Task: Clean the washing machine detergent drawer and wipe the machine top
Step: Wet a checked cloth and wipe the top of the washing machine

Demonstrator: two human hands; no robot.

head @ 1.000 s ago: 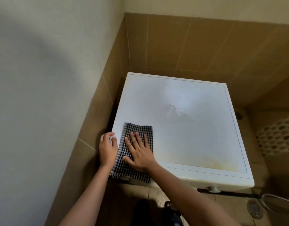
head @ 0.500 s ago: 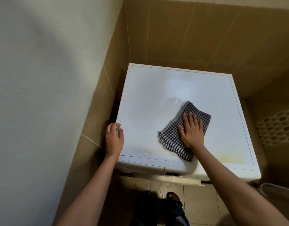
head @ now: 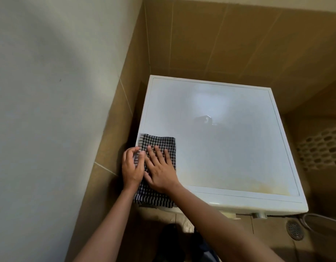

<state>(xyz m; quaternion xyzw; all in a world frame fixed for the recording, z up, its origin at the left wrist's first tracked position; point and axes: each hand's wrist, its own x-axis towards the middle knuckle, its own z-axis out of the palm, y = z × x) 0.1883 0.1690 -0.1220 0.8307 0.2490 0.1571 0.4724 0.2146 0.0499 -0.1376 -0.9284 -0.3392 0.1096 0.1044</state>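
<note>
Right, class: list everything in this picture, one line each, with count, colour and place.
washing machine top: one, white, in the tiled corner
checked cloth: one, black and white, top's front-left corner, overhanging the front
stain: one, yellowish, top's front right
wall tiles: many, brown, behind and beside the machine
floor drain: one, grey, floor at right
left hand: one, at the cloth's left edge, fingers curled
right hand: one, flat on the cloth

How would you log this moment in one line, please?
step: wipe machine top | right hand: flat on checked cloth | left hand: on cloth edge | where: front-left corner
</note>
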